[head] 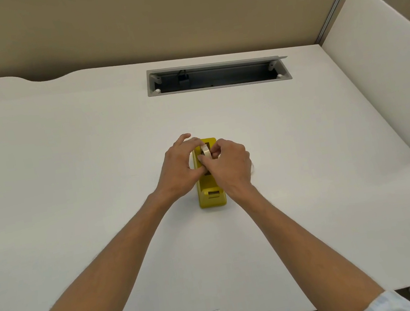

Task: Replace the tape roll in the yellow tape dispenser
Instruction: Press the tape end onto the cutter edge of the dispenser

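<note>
In the head view, the yellow tape dispenser [211, 197] is sitting on the white desk [64, 165], lengthwise toward the person, with its cutter end nearest the body. Both hands are meeting over its far half: the left hand [177, 169] is curling in from the left with fingers partly closed, and the right hand [233, 167] is closing from the right, the two pinching the tape roll [206, 152] between them at the dispenser's well. The roll is standing on edge, pale and narrow; whether it is already seated on the hub or hovering just above is hard to tell, since the fingers are covering the slot. The roll is likely handling as light and stiff, its smooth sides a little slippery, so gripping it by the flat faces near the core is probably suiting best. The dispenser is looking like a weighted block, likely staying put on the desk without being held down. Beyond it, an open cable tray [217, 75] is lying well apart.
</note>
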{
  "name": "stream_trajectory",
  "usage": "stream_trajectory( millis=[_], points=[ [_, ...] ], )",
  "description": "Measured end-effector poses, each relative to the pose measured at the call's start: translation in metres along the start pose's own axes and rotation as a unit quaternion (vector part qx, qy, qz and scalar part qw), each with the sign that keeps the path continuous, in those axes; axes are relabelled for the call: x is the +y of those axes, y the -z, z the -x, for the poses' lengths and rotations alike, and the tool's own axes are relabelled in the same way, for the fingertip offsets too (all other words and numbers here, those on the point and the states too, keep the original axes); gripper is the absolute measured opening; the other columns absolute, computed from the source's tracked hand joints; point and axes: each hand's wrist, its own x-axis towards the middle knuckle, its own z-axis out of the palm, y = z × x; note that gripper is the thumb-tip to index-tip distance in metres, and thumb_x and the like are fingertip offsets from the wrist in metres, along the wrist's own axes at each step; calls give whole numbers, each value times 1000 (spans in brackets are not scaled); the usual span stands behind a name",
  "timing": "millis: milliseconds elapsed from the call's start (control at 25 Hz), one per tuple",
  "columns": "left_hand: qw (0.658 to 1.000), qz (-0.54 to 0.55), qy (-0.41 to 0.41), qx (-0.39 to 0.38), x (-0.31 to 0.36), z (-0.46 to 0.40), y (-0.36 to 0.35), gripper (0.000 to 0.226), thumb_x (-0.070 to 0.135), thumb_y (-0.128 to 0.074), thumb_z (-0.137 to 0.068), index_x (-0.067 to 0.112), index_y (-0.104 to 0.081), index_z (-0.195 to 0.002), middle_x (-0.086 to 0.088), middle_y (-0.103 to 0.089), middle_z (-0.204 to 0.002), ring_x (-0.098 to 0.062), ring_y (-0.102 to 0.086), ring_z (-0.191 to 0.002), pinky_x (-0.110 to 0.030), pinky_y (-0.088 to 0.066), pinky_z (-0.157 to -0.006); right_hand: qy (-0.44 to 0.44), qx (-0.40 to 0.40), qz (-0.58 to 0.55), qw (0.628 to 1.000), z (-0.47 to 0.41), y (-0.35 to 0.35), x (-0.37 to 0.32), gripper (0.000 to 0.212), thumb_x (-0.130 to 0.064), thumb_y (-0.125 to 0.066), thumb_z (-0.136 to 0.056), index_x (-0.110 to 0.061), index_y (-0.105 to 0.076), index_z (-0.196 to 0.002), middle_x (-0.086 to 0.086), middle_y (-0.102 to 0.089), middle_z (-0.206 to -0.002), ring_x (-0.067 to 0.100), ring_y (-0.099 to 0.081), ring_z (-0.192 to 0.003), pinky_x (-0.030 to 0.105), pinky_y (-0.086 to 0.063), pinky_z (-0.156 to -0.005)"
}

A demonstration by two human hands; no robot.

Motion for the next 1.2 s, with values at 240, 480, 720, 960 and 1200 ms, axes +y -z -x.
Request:
stream_trajectory(
  millis=[240, 480, 720, 960, 1200],
  points=[
    [1000, -20, -20, -2, -8, -1, -5, 36, 27, -72, -71, 18, -66, -106, 7, -63, -120, -18, -39, -134, -45, -38, -105, 25, -9, -10, 1000, 3, 3, 6, 22, -37, -71, -78, -17, -69, -88, -4, -69, -84, 16, -63, -76, 28, -47, -66],
    [1000, -7, -3, -18, -8, 1, -6, 40, 25, -69, -69, 19, -65, -108, 9, -60, -125, -14, -35, -137, -44, -37, -107, 60, -16, -29, 998, 8, 2, 14, 19, -33, -67, -82, -19, -69, -95, -4, -69, -87, 11, -62, -77, 30, -51, -69],
    [999, 19, 23, -19, -6, 5, -6, 37, 38, -63, -79, 23, -64, -112, 7, -59, -131, -13, -33, -139, -45, -34, -110, 106, 11, -77, 991, 13, 0, 24, 14, -32, -64, -87, -21, -71, -93, -6, -69, -87, 9, -64, -77, 36, -54, -65],
    [998, 46, 43, -10, -1, 3, -3, 23, 25, -66, -85, 23, -67, -107, -1, -58, -129, -17, -48, -127, -37, -42, -102, 161, 6, -27, 987, 16, 3, 29, 15, -27, -60, -92, -20, -74, -96, -8, -67, -95, 5, -53, -68, 23, -43, -55],
    [998, 58, 34, 1, 1, 0, -3, 33, 22, -70, -77, 19, -67, -110, 3, -60, -118, -13, -55, -115, -36, -46, -99, 187, 10, 14, 982, 15, 5, 30, 18, -27, -59, -93, -21, -74, -100, -5, -67, -99, 11, -60, -77, 19, -34, -55]
  ],
)
